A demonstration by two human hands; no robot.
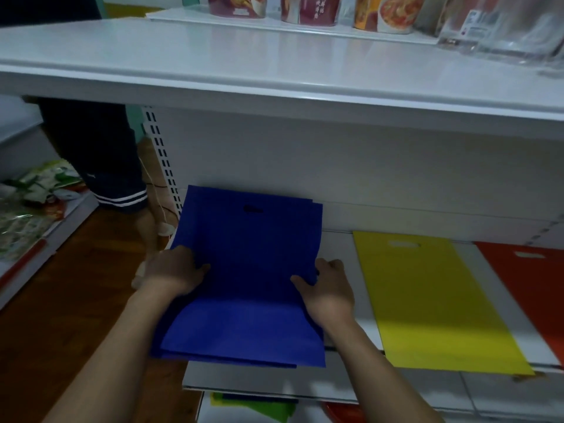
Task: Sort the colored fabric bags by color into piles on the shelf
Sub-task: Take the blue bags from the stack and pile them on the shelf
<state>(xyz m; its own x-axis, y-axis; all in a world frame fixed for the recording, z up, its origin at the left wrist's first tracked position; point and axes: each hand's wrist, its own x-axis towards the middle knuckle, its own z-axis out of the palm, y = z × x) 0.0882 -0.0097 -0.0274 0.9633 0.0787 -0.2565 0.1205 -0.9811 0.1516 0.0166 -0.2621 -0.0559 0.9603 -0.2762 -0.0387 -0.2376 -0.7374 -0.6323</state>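
A stack of blue fabric bags [247,270] lies on the left end of the white shelf [338,248], its front edge hanging over the shelf lip. My left hand [175,270] grips the stack's left edge. My right hand [328,285] pinches its right edge, thumb on top. To the right lies a yellow bag pile [433,300], flat. An orange-red bag pile [528,276] lies at the far right, partly cut off by the frame.
A white upper shelf [274,71] juts out overhead, carrying food cups [308,9] and clear packs. Green, blue and red bags [253,406] show on the lower shelf below. Another person's legs [122,178] stand at the left on the wooden floor, beside a rack of packets.
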